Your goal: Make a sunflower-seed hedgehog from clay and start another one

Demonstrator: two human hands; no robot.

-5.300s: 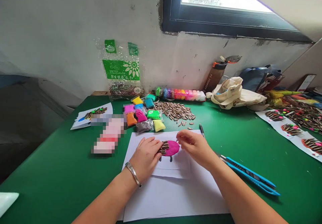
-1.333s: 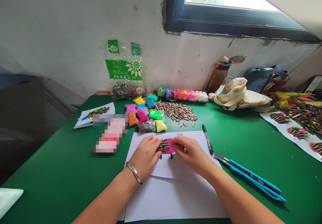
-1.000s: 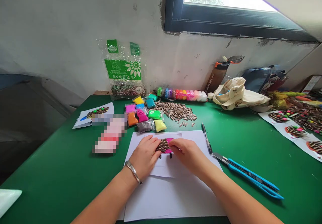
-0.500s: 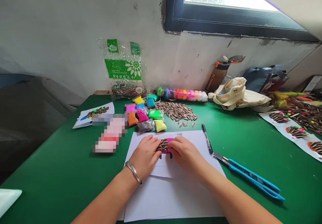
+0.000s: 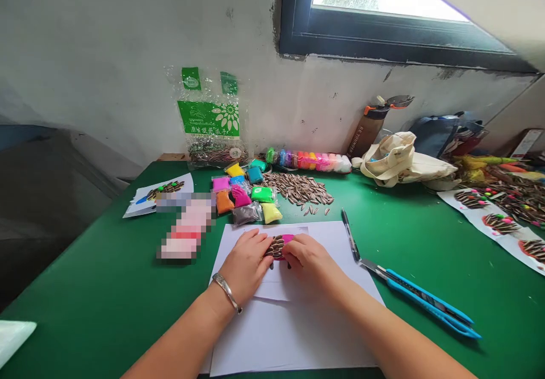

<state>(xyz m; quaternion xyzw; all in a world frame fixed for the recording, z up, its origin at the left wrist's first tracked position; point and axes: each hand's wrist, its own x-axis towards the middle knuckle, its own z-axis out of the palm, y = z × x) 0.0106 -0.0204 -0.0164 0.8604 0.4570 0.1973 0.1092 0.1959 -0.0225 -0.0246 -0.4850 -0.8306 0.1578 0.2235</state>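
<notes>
A magenta clay shape (image 5: 289,237) studded with rows of striped sunflower seeds (image 5: 276,247) lies on a small sheet of paper (image 5: 276,285). Small dark pieces show at its lower edge. My left hand (image 5: 244,262), with a silver bracelet at the wrist, rests flat at the shape's left side, its fingers stretched out and thumb touching the edge. The fingertips of my right hand (image 5: 309,257) are pinched together on the shape's right part. Whatever is between them is hidden. Under the small sheet are larger white sheets (image 5: 293,339).
Bagged coloured clay (image 5: 230,200) and a pile of sunflower seeds (image 5: 298,188) lie behind the paper. To the right are a pen (image 5: 350,234) and a blue utility knife (image 5: 426,299) with its blade out. Seed-decorated pictures (image 5: 502,223) lie far right; a bottle (image 5: 368,126) stands behind.
My right hand has shifted slightly left over the clay shape, its fingers curling in closer to the seeds. My left hand stays in place.
</notes>
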